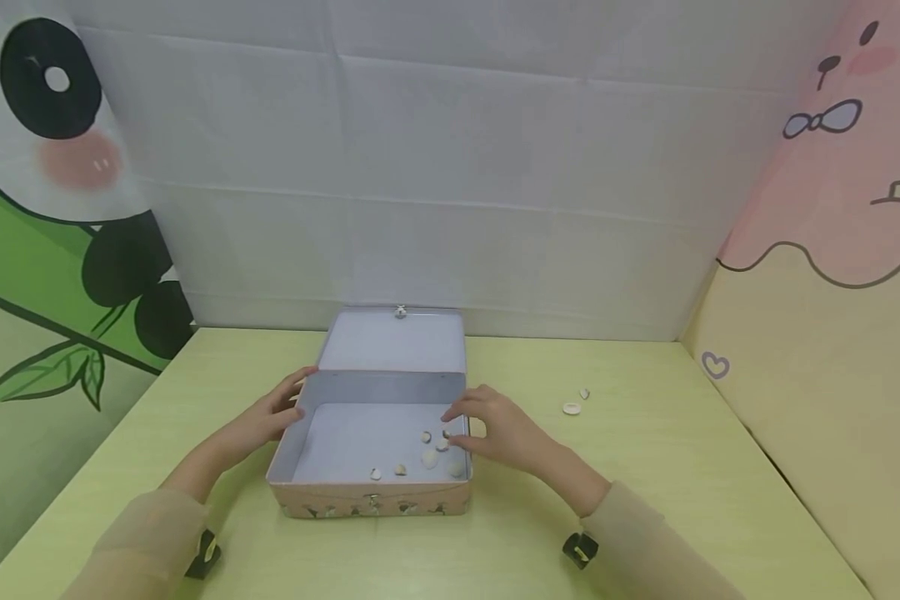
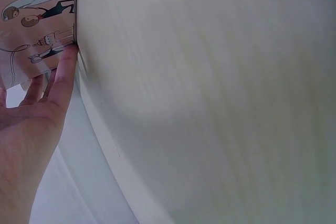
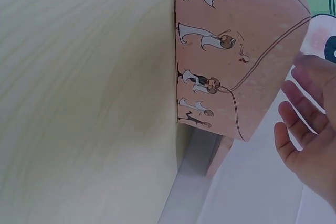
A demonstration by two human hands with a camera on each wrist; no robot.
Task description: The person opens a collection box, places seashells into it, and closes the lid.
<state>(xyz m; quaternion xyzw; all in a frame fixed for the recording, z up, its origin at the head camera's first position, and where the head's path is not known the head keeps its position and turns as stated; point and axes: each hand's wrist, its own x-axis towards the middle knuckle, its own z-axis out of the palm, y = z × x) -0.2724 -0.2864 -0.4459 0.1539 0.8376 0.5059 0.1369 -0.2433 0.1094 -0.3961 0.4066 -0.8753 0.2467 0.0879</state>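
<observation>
The person's left hand (image 1: 270, 412) comes in from the lower left, sleeve (image 1: 150, 529) ending above the wrist, and rests against the left side of the box (image 1: 352, 437), fingers spread and fairly straight, thumb at the rim; it steadies no loose thing. The open box sits between the two hands, its lid (image 1: 397, 340) raised beyond them. Inside, a few small pale pieces (image 1: 429, 458) lie scattered, two toward the near wall and the others close under the right hand (image 1: 506, 429). That hand reaches in over the right rim, palm down, thumb and forefinger bent toward each other with a narrow gap between their tips; a tiny piece shows beside the thumb tip, and whether it touches the skin cannot be told. Well to the right of this grip, an oval piece (image 1: 572, 408) and a smaller chip (image 1: 585, 393) lie on the table (image 1: 645, 467). Only the head view shows the pale interior and the pieces; the left wrist view adds fingertips against a pink outer wall with printed figures (image 2: 47, 9), and the right wrist view shows the other fingers loosely curled and apart outside the opposite printed wall.
</observation>
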